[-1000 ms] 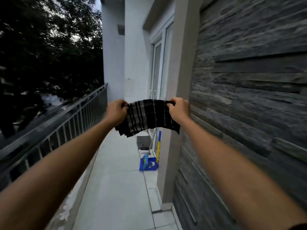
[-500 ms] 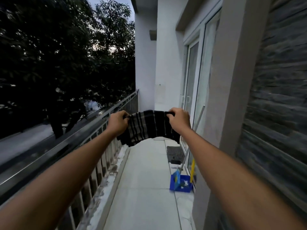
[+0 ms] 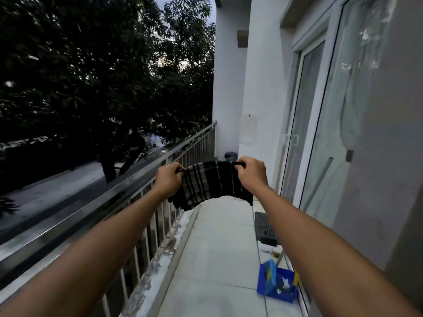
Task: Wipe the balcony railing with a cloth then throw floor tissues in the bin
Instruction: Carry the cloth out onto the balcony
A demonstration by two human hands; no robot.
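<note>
A dark cloth with pale stripes (image 3: pixel 209 185) hangs stretched between both hands at chest height. My left hand (image 3: pixel 168 179) grips its left top corner and my right hand (image 3: pixel 251 173) grips its right top corner. The metal balcony railing (image 3: pixel 128 179) runs along the left, its top rail just left of and below my left hand, not touched by the cloth. A dark round bin (image 3: pixel 230 155) stands at the far end of the balcony, partly hidden behind the cloth. White tissue scraps lie in a blue dustpan (image 3: pixel 278 287) on the floor at lower right.
The pale tiled floor (image 3: pixel 215 248) forms a narrow strip between the railing and the glass doors (image 3: pixel 320 133) on the right. A dark doormat (image 3: pixel 264 227) lies by the door. A broom handle (image 3: pixel 318 184) leans against the door above the dustpan. Trees and a road lie beyond the railing.
The view has swung left, away from the stone wall and toward the railing and far end of the balcony. Both hands keep the same grip on the stretched cloth.
</note>
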